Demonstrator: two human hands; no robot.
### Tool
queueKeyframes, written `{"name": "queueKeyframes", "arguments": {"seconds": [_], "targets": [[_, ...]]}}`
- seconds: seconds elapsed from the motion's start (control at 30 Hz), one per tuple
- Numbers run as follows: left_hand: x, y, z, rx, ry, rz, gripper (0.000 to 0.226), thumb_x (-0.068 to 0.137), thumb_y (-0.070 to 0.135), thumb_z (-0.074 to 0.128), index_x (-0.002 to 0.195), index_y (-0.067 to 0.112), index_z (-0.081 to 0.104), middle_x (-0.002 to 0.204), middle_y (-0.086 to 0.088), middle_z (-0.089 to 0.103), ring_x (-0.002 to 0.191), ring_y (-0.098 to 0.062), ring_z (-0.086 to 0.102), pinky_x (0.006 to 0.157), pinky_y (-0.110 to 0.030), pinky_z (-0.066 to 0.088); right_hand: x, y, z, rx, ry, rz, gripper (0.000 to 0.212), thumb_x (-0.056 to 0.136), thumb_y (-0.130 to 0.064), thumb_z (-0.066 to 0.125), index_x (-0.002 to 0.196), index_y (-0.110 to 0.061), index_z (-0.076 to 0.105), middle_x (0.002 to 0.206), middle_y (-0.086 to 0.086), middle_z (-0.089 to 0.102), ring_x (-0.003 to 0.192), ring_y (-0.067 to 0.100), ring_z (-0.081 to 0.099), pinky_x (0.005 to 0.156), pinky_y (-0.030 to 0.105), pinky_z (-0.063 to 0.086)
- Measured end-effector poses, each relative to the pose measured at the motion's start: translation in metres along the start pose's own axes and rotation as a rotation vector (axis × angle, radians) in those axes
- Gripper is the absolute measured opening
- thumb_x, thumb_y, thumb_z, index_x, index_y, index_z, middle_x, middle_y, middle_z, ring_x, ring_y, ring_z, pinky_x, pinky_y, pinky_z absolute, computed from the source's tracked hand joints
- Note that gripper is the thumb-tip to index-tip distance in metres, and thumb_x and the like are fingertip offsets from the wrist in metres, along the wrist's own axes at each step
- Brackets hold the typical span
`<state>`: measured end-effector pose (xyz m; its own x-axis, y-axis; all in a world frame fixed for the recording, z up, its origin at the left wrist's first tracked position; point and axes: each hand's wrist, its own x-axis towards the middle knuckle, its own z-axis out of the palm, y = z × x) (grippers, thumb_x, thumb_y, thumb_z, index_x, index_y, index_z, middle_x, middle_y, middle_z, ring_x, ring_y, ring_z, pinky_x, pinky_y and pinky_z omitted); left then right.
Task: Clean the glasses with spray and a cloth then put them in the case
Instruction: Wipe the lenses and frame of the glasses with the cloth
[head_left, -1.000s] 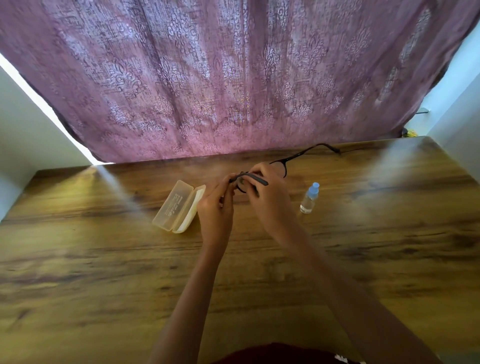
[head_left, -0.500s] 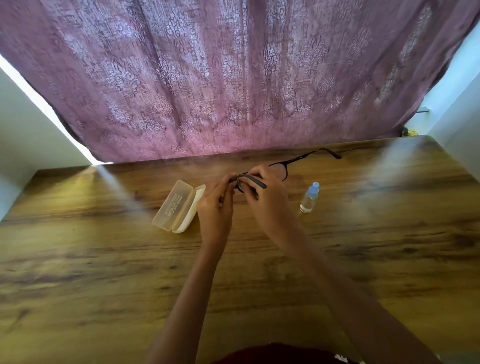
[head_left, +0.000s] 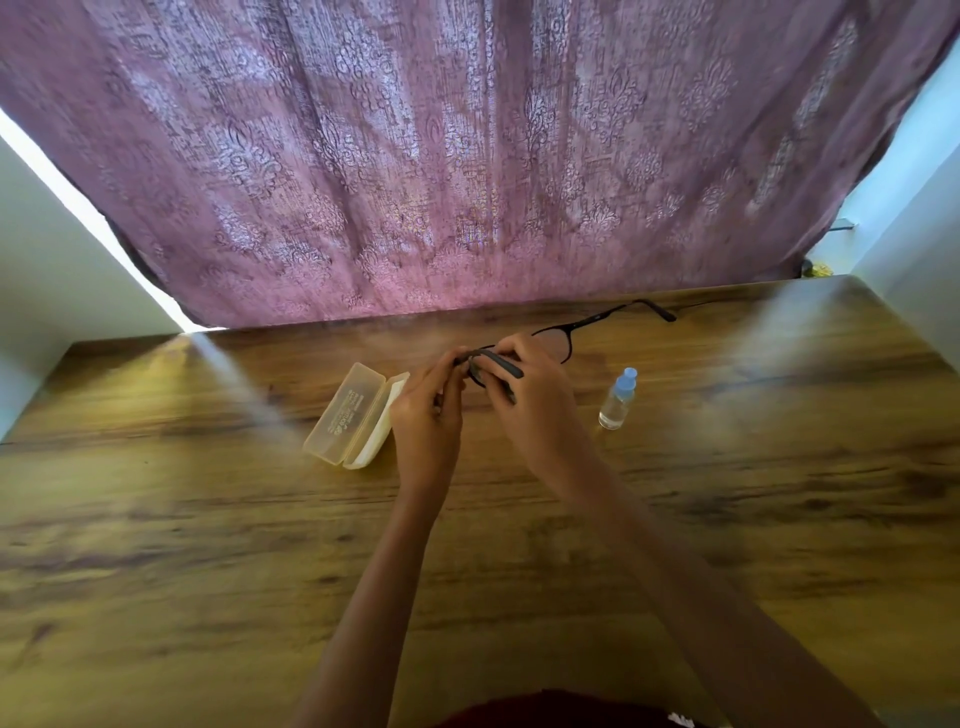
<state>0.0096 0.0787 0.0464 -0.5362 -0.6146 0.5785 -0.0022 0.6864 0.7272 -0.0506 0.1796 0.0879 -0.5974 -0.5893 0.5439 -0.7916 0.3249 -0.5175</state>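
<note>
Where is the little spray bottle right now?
In the head view the spray bottle stands upright on the wooden table, just right of the right hand that holds the glasses, across from the open case.

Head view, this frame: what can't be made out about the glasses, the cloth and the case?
- Cleaning cloth: none can be picked out; if present, the left hand and right hand hide it.
- Glasses: the left lens is covered by the fingers.
- Open case: its printed lettering is too small to read, and its inside is turned away and partly behind the left hand.
- Spray bottle: liquid level unclear.
</note>
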Motion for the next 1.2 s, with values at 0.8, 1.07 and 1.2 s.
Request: {"name": "queueKeyframes", "arguments": {"seconds": [0.8, 1.07, 1.2], "targets": [[0.0, -0.001, -0.003, 0.077, -0.02, -0.001, 0.025, 0.091, 0.008, 0.06, 0.115, 0.009, 0.067, 0.093, -0.002, 0.07, 0.079, -0.008, 0.058, 0.075, 0.0, 0.036, -0.001, -0.002, 0.005, -0.153, 0.001, 0.132, 0.007, 0.083, 0.002, 0.066, 0.089, 0.003, 0.068, 0.09, 0.012, 0.059, 0.087, 0.024, 0.054, 0.068, 0.027, 0.047], [-0.001, -0.002, -0.005, 0.07, -0.051, 0.026, 0.022, 0.091, 0.004, 0.059, 0.111, 0.008, 0.068, 0.095, -0.004, 0.071, 0.08, -0.012, 0.063, 0.074, -0.006, 0.041, -0.003, -0.003, 0.01, -0.123, -0.078, 0.104, 0.016, 0.09, -0.006, 0.06, 0.101, 0.001, 0.069, 0.099, 0.01, 0.059, 0.093, 0.018, 0.051, 0.075, 0.013, 0.032], [-0.001, -0.003, -0.008, 0.078, -0.049, 0.02, 0.023, 0.092, 0.007, 0.058, 0.113, 0.009, 0.067, 0.096, -0.003, 0.071, 0.082, -0.012, 0.062, 0.075, -0.008, 0.041, 0.003, -0.002, 0.008, -0.097, -0.021, 0.13, 0.008, 0.08, 0.005, 0.068, 0.087, 0.004, 0.067, 0.087, 0.014, 0.059, 0.086, 0.027, 0.054, 0.067, 0.025, 0.041]]}}
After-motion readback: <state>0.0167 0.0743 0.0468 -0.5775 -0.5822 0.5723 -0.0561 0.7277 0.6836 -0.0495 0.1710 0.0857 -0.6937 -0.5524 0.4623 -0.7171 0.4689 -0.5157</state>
